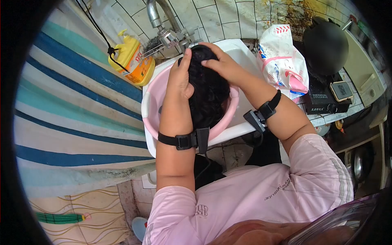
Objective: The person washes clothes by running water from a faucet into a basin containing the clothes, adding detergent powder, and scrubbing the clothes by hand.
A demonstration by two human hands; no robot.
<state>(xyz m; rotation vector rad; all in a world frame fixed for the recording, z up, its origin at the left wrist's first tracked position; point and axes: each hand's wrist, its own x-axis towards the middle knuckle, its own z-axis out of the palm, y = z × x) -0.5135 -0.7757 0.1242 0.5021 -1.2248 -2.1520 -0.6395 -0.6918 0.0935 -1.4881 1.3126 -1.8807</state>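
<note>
A black, crumpled, cloth-like bundle (207, 92) hangs down into a pink basin (222, 125) with white handles. My left hand (182, 75) grips the upper left side of the bundle, its thumb pointing up. From the right, my right hand (223, 65) closes around the top of the same bundle, with some fingers hidden behind it. Both hands are raised near the basin's far rim, just below the tap. The inside of the basin is largely covered by the bundle and my arms.
The basin sits in a white sink (241, 49) under a metal tap (166, 36). A yellow detergent jug (132, 61) stands left beside a striped curtain (81, 98). On the right are a white plastic bag (279, 57), a black pan (325, 47) and a cooker (326, 98).
</note>
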